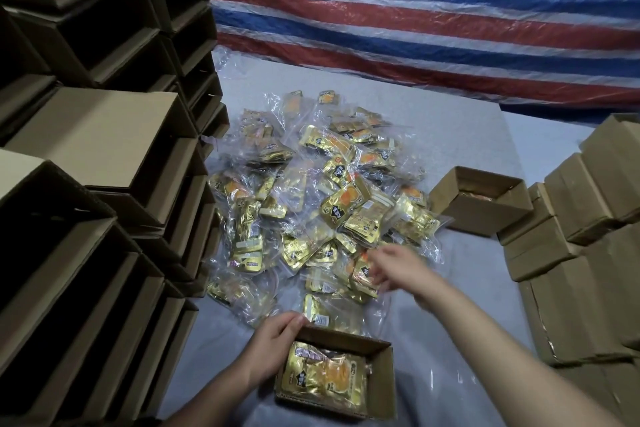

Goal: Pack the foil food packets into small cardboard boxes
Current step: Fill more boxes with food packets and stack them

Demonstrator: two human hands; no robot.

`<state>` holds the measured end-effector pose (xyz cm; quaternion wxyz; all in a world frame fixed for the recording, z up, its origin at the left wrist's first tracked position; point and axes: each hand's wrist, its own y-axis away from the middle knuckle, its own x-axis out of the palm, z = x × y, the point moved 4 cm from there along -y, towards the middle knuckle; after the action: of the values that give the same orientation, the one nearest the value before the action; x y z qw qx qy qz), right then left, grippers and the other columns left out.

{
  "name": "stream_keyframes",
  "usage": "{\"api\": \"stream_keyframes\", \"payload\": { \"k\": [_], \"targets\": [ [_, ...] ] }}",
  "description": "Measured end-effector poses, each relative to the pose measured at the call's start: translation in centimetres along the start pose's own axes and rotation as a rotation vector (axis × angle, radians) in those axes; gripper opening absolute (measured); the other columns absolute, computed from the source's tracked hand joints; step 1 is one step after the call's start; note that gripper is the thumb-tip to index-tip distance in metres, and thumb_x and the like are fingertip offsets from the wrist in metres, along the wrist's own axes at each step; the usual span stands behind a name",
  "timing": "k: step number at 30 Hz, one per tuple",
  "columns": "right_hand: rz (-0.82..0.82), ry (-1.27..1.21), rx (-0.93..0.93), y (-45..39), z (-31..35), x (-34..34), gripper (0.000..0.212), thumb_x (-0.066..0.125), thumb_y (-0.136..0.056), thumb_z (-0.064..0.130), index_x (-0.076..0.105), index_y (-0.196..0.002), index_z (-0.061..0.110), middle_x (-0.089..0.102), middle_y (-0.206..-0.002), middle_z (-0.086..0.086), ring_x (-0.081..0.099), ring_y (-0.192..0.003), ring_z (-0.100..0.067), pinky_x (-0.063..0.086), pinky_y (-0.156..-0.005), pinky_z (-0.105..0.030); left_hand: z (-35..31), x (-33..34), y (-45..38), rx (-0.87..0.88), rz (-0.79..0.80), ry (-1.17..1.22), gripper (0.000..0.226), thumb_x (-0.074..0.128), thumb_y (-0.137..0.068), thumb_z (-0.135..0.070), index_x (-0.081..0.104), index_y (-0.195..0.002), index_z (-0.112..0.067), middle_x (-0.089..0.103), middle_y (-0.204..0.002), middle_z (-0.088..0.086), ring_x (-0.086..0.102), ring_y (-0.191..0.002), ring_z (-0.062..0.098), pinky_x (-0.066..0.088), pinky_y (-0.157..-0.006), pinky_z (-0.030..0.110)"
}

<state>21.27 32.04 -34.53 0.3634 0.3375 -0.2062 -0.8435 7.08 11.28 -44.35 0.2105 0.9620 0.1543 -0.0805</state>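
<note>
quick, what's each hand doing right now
Left hand: gripping the small open box's far left corner.
Right hand: blurred over the packet pile; grip unclear.

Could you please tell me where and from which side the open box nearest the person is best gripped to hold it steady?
Grip the open box by its far-left top rim, from the left, probably: the left hand already curls there, the mouth faces up, and the right hand needs the pile side free.

Stacked empty boxes (104, 184) wall the left, closed boxes (581, 253) the right; bare bench (460, 305) lies between.
</note>
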Motion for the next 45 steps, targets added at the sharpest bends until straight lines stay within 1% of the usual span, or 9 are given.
{"api": "stream_keyframes", "payload": {
  "k": [6,10,16,21,25,30,36,42,45],
  "targets": [
    [-0.294,-0.046,0.137,-8.8,0.5,-3.6,0.06,0.056,-0.097,0.027,0.034,-0.145,0.0,0.058,-0.103,-0.01,0.053,-0.075,-0.018,0.042,-0.058,-0.031,0.6,0.0,0.5,-0.065,-0.034,0.062,0.015,0.061,-0.095,-0.027,0.074,-0.088,-0.025,0.069,-0.092,0.004,0.063,-0.094,0.018,0.048,-0.089,0.033],
    [-0.424,-0.032,0.227,-13.2,0.9,-3.1,0.085,0.065,-0.091,0.033,0.016,-0.155,0.006,0.037,-0.153,-0.016,0.04,-0.137,-0.039,0.045,-0.106,-0.046,0.2,0.0,0.5,-0.051,-0.024,-0.015,0.014,0.061,-0.095,-0.029,0.073,-0.087,-0.029,0.069,-0.093,0.003,0.062,-0.088,0.013,0.048,-0.082,0.027],
    [-0.428,0.059,0.322,-17.5,-0.1,-1.0,0.101,0.077,-0.077,0.055,0.031,-0.148,-0.001,0.047,-0.144,-0.018,0.051,-0.126,-0.037,0.049,-0.104,-0.045,0.0,-0.2,0.7,-0.05,-0.041,-0.055,0.012,0.063,-0.094,-0.02,0.075,-0.09,-0.02,0.072,-0.09,0.0,0.063,-0.087,0.007,0.047,-0.079,0.021],
    [-0.34,0.166,0.309,-17.8,-0.9,-0.9,0.066,0.078,-0.079,0.045,0.052,-0.125,0.004,0.058,-0.126,-0.015,0.061,-0.101,-0.029,0.056,-0.086,-0.035,0.0,-0.3,0.4,-0.025,-0.079,-0.057,0.014,0.065,-0.093,-0.017,0.075,-0.084,-0.02,0.069,-0.085,0.007,0.056,-0.073,0.004,0.041,-0.068,0.019],
    [-0.31,0.174,0.38,-16.9,-2.0,-1.4,0.082,0.076,-0.08,0.043,0.041,-0.141,0.001,0.054,-0.126,-0.013,0.059,-0.103,-0.028,0.055,-0.082,-0.035,0.3,-0.4,0.1,-0.041,-0.063,-0.057,0.013,0.064,-0.093,-0.019,0.075,-0.086,-0.02,0.072,-0.086,0.0,0.064,-0.086,0.013,0.047,-0.079,0.024],
    [-0.37,0.116,0.441,-16.7,-4.1,-0.7,0.117,0.08,-0.074,0.056,0.015,-0.154,0.0,0.027,-0.156,-0.02,0.037,-0.139,-0.039,0.043,-0.109,-0.047,0.4,-0.4,0.0,-0.028,-0.067,-0.066,0.013,0.065,-0.092,-0.019,0.074,-0.083,-0.021,0.071,-0.086,0.004,0.064,-0.084,0.017,0.047,-0.077,0.026],
    [-0.306,-0.216,0.379,-16.2,-4.7,-1.4,0.051,0.073,-0.08,0.021,0.05,-0.122,0.002,0.062,-0.112,-0.016,0.067,-0.084,-0.027,0.06,-0.074,-0.038,0.6,-0.3,-0.1,-0.035,-0.063,-0.032,0.013,0.064,-0.094,-0.017,0.074,-0.086,-0.019,0.071,-0.084,0.002,0.062,-0.082,0.007,0.046,-0.079,0.022],
    [-0.114,-0.899,0.225,-12.3,-4.8,-2.9,0.017,0.059,-0.096,0.025,0.059,-0.099,0.008,0.074,-0.076,-0.009,0.071,-0.066,-0.024,0.053,-0.066,-0.036,0.7,-0.3,-0.1,-0.048,-0.053,-0.041,0.014,0.062,-0.095,-0.022,0.074,-0.087,-0.019,0.072,-0.089,0.005,0.065,-0.092,0.017,0.048,-0.087,0.029],
    [-0.055,-0.845,0.232,-11.2,-5.8,-3.0,0.016,0.06,-0.095,0.023,0.06,-0.1,0.007,0.074,-0.074,-0.009,0.07,-0.067,-0.025,0.056,-0.067,-0.038,0.7,-0.3,-0.2,-0.054,-0.036,-0.031,0.015,0.062,-0.095,-0.026,0.074,-0.087,-0.021,0.071,-0.09,0.006,0.065,-0.093,0.019,0.048,-0.087,0.029]
  ]
}}
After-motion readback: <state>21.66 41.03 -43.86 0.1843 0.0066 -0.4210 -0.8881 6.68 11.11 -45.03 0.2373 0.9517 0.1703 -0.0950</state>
